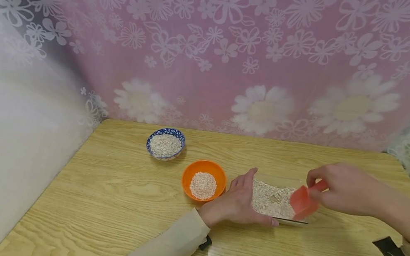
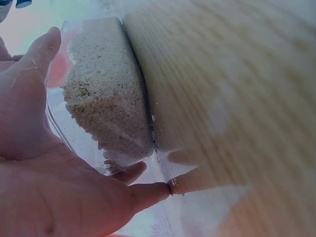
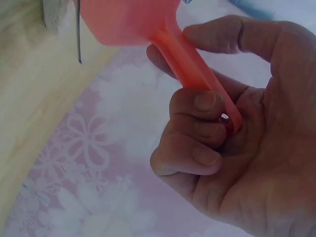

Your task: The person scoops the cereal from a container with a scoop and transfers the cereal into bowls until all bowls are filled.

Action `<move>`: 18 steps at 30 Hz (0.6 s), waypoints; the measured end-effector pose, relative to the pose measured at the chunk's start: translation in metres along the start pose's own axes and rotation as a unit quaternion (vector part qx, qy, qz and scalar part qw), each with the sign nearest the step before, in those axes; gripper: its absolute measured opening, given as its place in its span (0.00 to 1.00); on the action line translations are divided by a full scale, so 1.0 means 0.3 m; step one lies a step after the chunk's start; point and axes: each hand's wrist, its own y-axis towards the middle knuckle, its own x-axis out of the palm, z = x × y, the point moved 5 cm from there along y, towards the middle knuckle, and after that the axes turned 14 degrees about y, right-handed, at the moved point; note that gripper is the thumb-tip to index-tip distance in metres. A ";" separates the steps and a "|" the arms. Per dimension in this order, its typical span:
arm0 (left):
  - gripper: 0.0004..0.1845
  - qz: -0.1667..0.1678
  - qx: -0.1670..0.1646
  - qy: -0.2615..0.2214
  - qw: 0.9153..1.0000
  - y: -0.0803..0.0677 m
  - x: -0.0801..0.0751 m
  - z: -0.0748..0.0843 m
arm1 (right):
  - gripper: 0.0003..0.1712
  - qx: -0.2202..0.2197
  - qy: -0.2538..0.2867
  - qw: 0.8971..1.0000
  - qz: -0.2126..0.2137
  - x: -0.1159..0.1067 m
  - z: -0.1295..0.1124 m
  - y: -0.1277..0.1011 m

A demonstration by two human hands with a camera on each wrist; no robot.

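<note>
My right hand [image 1: 346, 191] grips the handle of a translucent red scoop [image 1: 302, 203], fingers curled round it in the right wrist view. The scoop's bowl is tilted down into the right end of a clear rectangular container [image 1: 292, 222]. Pale oat flakes [image 1: 270, 197] fill the container, with a thin patch in the middle. At the container's left end my left hand [image 1: 238, 200] holds it, thumb along the near side and fingers toward the far side. The left wrist view shows the oats [image 2: 106, 94] heaped behind the clear wall.
Just left of my left hand stands an orange bowl [image 1: 186, 178] with a small mound of pale flakes. Farther back and left is a blue-and-white patterned bowl [image 1: 180, 136] of flakes. A pink flowered curtain [image 1: 209, 82] hangs behind the wooden table [image 1: 107, 201].
</note>
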 end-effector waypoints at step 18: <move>0.72 0.000 0.003 0.006 1.000 0.002 0.002 -0.002 | 0.12 0.046 0.260 0.963 0.060 0.219 0.135 -0.064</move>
